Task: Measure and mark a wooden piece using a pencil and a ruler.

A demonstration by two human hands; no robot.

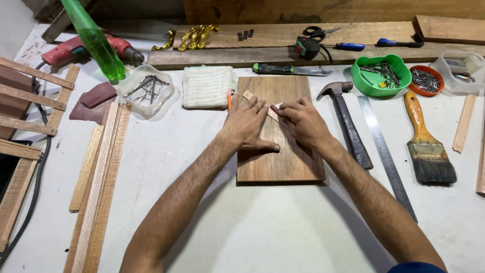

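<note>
Both hands rest on a rectangular wooden board (280, 151) lying flat in the middle of the pale bench (252, 227). The left hand (247, 124) lies palm down, fingers spread flat on the board, closed on nothing. The right hand (300, 121) presses down beside it, its fingertips pinched on a thin light wooden strip (248, 95) that runs slantwise across the board's upper part; most of the strip is hidden under the fingers, so how firm that grip is cannot quite be told.

Just right of the board lie a claw hammer (348, 126), a steel ruler (386, 156) and a paintbrush (427, 146) with an orange handle. Behind them stand a green bowl (381, 76) of screws, a small orange dish (426, 81) of nails and a clear plastic tub (462, 71). A folded striped cloth (207, 87) sits just left of the board, and another clear tub (147, 90) of nails beyond it. A green spray bottle (98, 43) tilts over a red drill (76, 48) at the far left. Long wooden slats (98, 187) lie along the left side.
</note>
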